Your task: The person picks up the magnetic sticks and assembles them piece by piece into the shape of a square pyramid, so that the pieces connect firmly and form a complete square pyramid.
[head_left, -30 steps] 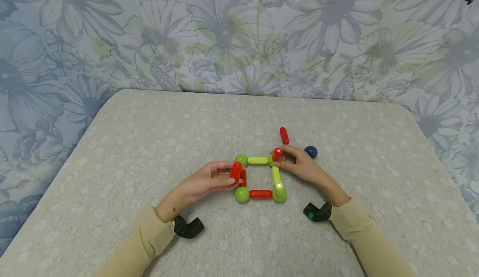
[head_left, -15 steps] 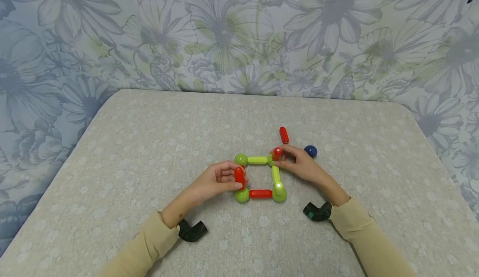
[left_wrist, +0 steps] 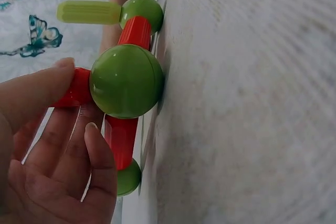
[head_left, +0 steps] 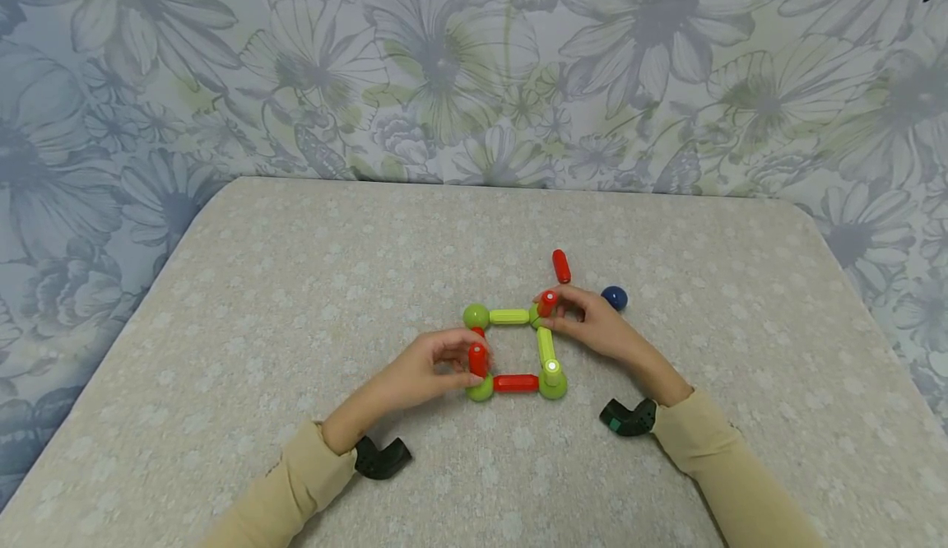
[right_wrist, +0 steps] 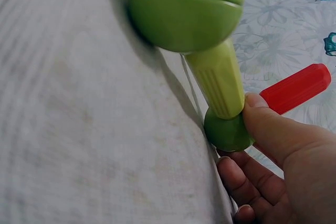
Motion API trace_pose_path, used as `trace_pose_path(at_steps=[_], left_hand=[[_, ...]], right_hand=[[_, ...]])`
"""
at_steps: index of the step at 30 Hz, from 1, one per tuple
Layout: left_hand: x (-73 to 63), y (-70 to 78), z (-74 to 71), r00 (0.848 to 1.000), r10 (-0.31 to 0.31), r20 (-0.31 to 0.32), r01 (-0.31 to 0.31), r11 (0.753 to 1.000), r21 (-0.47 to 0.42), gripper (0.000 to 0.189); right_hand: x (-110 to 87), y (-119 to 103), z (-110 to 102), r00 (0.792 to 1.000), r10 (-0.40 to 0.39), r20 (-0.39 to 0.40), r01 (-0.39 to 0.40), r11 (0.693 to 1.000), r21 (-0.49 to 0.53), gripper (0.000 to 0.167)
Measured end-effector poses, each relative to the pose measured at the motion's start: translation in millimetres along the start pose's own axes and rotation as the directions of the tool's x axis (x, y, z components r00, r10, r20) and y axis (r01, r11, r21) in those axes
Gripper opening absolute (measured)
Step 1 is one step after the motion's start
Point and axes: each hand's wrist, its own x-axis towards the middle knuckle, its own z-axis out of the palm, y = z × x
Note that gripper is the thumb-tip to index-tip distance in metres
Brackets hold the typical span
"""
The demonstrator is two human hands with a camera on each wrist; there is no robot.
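Observation:
In the head view, green balls joined by rods form a square frame on the table. My left hand [head_left: 425, 373] pinches an upright red rod [head_left: 478, 360] between thumb and fingers. The rod's lower end touches the near-left green ball [left_wrist: 127, 81], as the left wrist view shows. At the far-right corner my right hand [head_left: 590, 322] grips a green ball [right_wrist: 228, 131], thumb beside the base of another upright red rod [right_wrist: 296, 88]. From the near-right green ball [head_left: 552, 385] rises a light green rod [left_wrist: 88, 12]. A red rod [head_left: 516, 383] forms the near side.
Beyond my right hand lie a loose red rod [head_left: 561, 267] and a dark blue ball [head_left: 614, 298]. The far-left green ball [head_left: 476, 316] and a light green rod [head_left: 509, 316] make the frame's far side. A pale patterned cloth [head_left: 355, 252] covers the table.
My left hand has moved slightly right and nearer, bringing its red rod from beside the frame's left side onto the near-left green ball. The right hand has stayed in place.

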Motion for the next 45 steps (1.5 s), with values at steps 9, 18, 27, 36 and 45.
trace_pose_path(at_steps=[9, 18, 27, 36, 45], left_hand=[[0.1, -2.5, -0.5, 0.99, 0.132, 0.039, -0.137, 0.978, 0.159, 0.038], [-0.8, 0.4, -2.8, 0.994, 0.102, 0.038, -0.106, 0.987, 0.118, 0.043], [13.8, -1.4, -39.1, 0.997, 0.043, -0.066, -0.04, 0.998, 0.048, 0.042], [44.1, -11.3, -55.0, 0.995, -0.038, 0.097, 0.023, 0.988, 0.156, 0.047], [51.4, -16.5, -52.1, 0.971, -0.03, 0.237, -0.007, 0.988, 0.154, 0.031]], right_hand=[[0.0, -2, 0, 1.0, 0.007, -0.004, -0.007, 1.0, -0.001, 0.023], [-0.5, -3, 0, 1.0, -0.005, -0.01, 0.005, 1.0, 0.016, 0.025], [-15.4, -20, -11, 1.0, -0.009, 0.01, 0.011, 0.984, -0.18, 0.035], [-61.0, -46, -16, 0.987, -0.03, 0.157, 0.061, 0.978, -0.201, 0.038], [-73.9, -46, 11, 0.977, -0.122, 0.175, 0.158, 0.965, -0.211, 0.04]])
